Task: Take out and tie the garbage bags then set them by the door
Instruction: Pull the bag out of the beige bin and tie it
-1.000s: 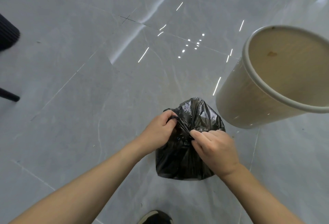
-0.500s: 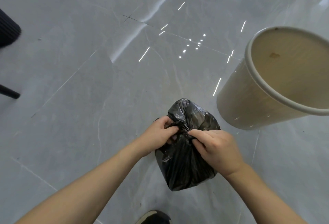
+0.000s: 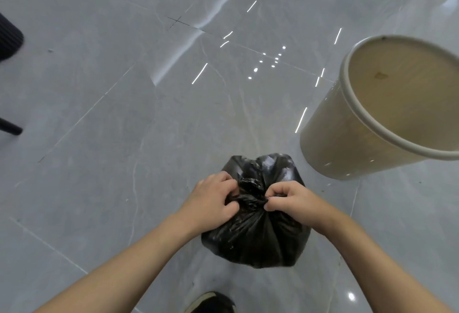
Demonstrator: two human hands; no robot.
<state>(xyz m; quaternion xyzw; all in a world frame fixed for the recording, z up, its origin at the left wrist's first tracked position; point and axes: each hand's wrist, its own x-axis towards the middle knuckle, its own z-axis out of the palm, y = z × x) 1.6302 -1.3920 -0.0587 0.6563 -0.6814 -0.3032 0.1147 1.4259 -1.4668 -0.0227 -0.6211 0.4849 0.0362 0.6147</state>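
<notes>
Black plastic, the garbage bag [image 3: 258,233] hangs low over the grey tiled floor [image 3: 99,113], its twisted neck pinched from each side by the left hand [image 3: 213,203] and right hand [image 3: 290,200]. Just beyond-right stands a beige bin [image 3: 330,138]; bare tile stretches leftward to a dark chair [image 3: 10,41] at the frame edge.

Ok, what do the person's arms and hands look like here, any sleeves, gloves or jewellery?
Both arms are bare up to the frame edge: no sleeves in view. The left hand and right hand wear no gloves, and no rings, watch or wristband show on the visible sides. Nothing is marked on either forearm. The only clothing in view is a dark shoe with a light sole edge.
</notes>
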